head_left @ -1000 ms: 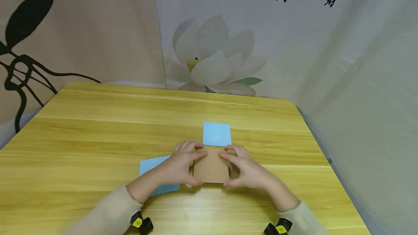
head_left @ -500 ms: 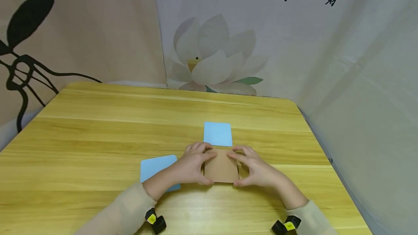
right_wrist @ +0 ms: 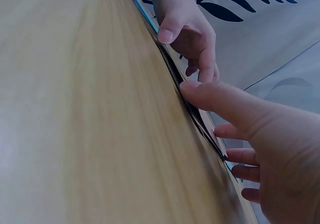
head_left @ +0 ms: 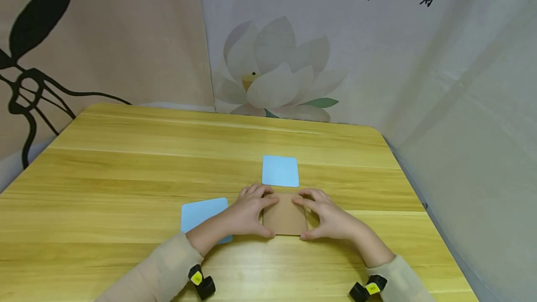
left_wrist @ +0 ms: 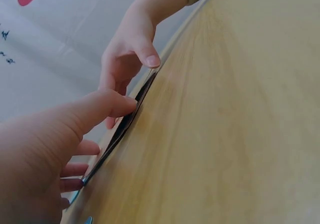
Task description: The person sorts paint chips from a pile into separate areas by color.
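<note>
A brown square card (head_left: 285,216) lies low over the table in the head view. My left hand (head_left: 251,212) holds its left side, thumb at the near corner and fingers at the far one. From the right, my right hand (head_left: 326,216) grips the opposite side the same way, index finger resting on top. In the left wrist view the card's dark edge (left_wrist: 114,140) shows thin layers with a narrow gap between them. The right wrist view shows the same layered dark edge (right_wrist: 196,118) at the tabletop.
Just beyond the brown card lies a blue square card (head_left: 280,171). A second blue card (head_left: 203,213) is partly covered by my left forearm. All are on a wooden table (head_left: 126,162), with a printed curtain (head_left: 168,36) behind it.
Both hands have shifted right together with the brown card, uncovering more of the left blue card. In the last half second the card has settled slightly flatter and the hands hardly move.
</note>
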`<state>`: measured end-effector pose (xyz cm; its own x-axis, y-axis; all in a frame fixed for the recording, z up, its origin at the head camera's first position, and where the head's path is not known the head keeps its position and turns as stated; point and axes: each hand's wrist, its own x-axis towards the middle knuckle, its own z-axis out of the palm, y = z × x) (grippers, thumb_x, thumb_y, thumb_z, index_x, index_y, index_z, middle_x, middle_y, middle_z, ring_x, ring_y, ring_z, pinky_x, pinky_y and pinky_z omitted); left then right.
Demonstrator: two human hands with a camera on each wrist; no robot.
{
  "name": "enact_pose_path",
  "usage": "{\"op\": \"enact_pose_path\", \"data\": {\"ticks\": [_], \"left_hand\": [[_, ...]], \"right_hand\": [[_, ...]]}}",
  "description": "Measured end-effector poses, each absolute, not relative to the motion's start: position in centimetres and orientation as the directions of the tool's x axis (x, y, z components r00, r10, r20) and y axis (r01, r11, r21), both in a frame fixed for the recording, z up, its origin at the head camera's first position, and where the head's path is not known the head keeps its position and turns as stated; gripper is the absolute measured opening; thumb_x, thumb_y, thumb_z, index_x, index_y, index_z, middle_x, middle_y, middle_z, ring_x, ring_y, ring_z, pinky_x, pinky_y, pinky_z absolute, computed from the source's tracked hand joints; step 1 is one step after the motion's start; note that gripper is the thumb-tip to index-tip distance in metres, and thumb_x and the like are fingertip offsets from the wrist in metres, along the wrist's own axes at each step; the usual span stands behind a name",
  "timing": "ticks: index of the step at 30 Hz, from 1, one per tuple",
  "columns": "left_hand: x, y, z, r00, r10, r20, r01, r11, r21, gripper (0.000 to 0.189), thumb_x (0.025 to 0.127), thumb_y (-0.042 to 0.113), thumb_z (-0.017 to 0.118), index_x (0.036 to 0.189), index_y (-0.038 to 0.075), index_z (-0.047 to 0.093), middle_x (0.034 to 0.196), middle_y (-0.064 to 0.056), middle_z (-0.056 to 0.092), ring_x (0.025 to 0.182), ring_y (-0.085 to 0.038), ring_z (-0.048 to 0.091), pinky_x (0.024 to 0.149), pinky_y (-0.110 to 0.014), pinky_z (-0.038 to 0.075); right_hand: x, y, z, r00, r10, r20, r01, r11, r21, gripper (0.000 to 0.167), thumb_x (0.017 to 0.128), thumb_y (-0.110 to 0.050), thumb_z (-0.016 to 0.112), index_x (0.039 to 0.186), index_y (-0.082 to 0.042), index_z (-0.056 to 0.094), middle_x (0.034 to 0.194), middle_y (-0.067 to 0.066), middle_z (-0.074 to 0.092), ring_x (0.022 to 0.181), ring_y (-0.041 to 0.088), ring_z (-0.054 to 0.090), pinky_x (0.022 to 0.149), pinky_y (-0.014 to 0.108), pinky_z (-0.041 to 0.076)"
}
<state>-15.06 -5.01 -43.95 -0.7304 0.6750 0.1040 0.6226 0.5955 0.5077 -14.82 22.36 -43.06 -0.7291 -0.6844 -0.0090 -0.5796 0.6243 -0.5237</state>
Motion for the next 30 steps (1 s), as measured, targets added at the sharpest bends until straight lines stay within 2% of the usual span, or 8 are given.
{"op": "enact_pose_path", "data": {"ticks": [18,30], "left_hand": [[-14.8,-5.3,-44.0,-0.732,0.678,0.07,0.616,0.614,0.493,0.084,0.071,0.055,0.077,0.139,0.012,0.052,0.145,-0.009,0.036,0.135,-0.029,0.025,0.104,-0.058,0.018],[-14.5,-6.7,-42.5,-0.751,0.647,0.132,0.607,0.598,0.523,0.084,0.069,0.055,0.079,0.138,0.014,0.054,0.146,-0.01,0.037,0.134,-0.029,0.026,0.102,-0.059,0.019]], "right_hand": [[-14.7,22.4,-43.0,-0.724,-0.687,-0.064,-0.565,0.644,-0.516,0.086,0.077,-0.053,0.075,0.147,-0.017,0.04,0.151,0.008,0.025,0.137,0.028,0.02,0.104,0.055,0.028],[-14.3,21.9,-42.3,-0.734,-0.678,0.033,-0.599,0.625,-0.501,0.088,0.072,-0.051,0.079,0.146,-0.022,0.042,0.152,0.01,0.026,0.137,0.033,0.021,0.1,0.064,0.026]]}}
